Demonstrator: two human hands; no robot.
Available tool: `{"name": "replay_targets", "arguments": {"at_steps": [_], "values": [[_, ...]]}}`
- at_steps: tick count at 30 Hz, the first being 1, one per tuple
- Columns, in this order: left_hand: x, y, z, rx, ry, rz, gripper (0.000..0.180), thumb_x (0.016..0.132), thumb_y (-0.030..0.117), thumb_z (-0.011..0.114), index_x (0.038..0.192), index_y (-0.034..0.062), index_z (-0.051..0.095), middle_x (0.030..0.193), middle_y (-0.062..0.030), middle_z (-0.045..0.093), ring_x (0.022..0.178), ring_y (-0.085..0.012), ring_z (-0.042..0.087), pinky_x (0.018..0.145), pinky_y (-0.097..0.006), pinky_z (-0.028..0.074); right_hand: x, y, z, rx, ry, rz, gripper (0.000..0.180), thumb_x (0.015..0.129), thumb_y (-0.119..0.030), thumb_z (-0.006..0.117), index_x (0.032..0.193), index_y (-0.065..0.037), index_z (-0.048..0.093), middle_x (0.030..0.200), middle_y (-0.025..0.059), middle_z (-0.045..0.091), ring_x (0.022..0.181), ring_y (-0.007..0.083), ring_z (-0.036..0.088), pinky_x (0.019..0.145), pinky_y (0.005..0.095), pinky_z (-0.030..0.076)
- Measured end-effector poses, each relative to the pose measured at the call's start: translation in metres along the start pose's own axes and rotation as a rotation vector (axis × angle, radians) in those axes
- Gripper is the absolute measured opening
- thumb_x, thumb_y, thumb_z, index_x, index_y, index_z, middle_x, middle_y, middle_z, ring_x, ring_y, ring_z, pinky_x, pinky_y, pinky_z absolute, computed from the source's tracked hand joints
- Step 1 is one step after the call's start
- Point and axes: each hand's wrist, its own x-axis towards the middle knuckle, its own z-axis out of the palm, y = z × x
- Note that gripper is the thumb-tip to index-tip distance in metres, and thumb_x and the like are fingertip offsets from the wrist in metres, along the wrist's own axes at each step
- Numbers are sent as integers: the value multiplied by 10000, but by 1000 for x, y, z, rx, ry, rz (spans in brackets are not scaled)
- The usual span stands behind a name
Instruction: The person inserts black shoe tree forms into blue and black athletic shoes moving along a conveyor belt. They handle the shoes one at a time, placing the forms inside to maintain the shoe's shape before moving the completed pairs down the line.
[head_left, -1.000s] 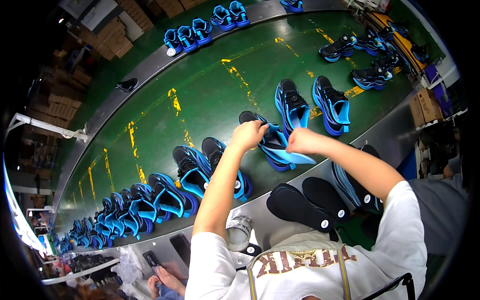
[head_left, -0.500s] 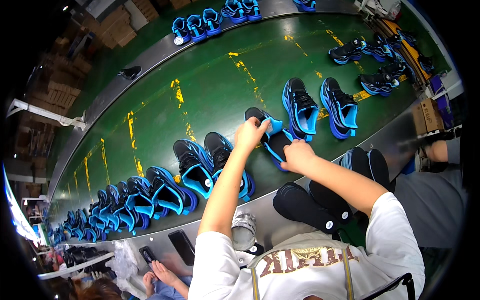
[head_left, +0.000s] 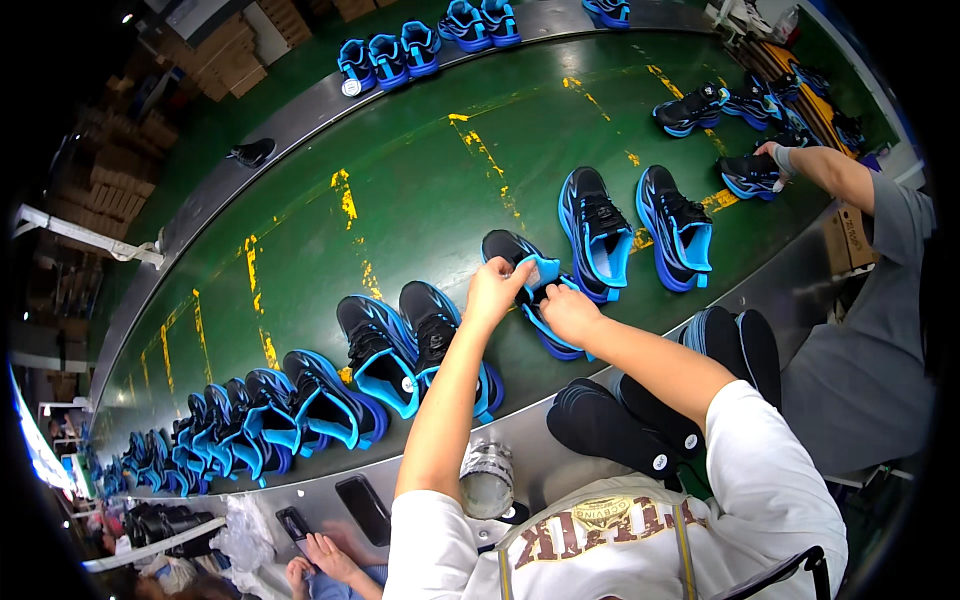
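Note:
A black and blue sneaker [head_left: 507, 243] lies on the green belt in front of me, toe pointing away and to the left. My left hand [head_left: 494, 291] is closed on its light-blue-lined tongue [head_left: 543, 270], pulling it up. The bent fingers of my right hand [head_left: 570, 314] reach into the shoe's opening. Their tips are hidden, so what they grip inside cannot be told. A finished-looking pair, with a near sneaker [head_left: 597, 235] and another sneaker [head_left: 675, 230], stands just to the right. Close to my left forearm is another sneaker [head_left: 432, 325].
Black insoles [head_left: 605, 425] lie on the metal edge [head_left: 530, 420] by my right forearm, near a clear jar [head_left: 487, 480]. A phone [head_left: 362, 508] lies farther left. More sneakers [head_left: 335, 395] line the belt. At right, a co-worker's hand [head_left: 778, 160] touches a sneaker [head_left: 748, 177].
My right hand has moved forward and left, deeper into the sneaker's opening, covering the black insole seen there before. My left hand keeps the tongue. A co-worker's arm has come in at right.

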Motion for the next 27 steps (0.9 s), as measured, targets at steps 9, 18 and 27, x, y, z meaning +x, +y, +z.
{"name": "replay_targets", "arguments": {"at_steps": [9,18,27], "values": [[-2,0,-4,153,1,-1,451,720,420,604,686,-27,555,534,-84,501,515,-129,463,467,-299,367,15,-7,-14,-179,-461,55,218,756,-141,501,923,-47,604,1054,187,523,965,279,512,764,337,440],[-11,-4,21,-243,69,-149,382,763,328,570,567,16,469,505,19,394,488,-67,353,430,-256,282,17,-12,-10,-513,-746,-132,301,765,-142,513,1051,-67,572,1169,128,482,1020,264,478,782,300,401],[-35,4,46,-168,402,296,256,764,211,603,843,-29,558,514,-50,480,456,-101,435,439,-257,369,20,10,-22,76,-566,-80,329,782,-102,439,1090,-3,506,1136,160,500,1038,266,487,888,380,371]]}}
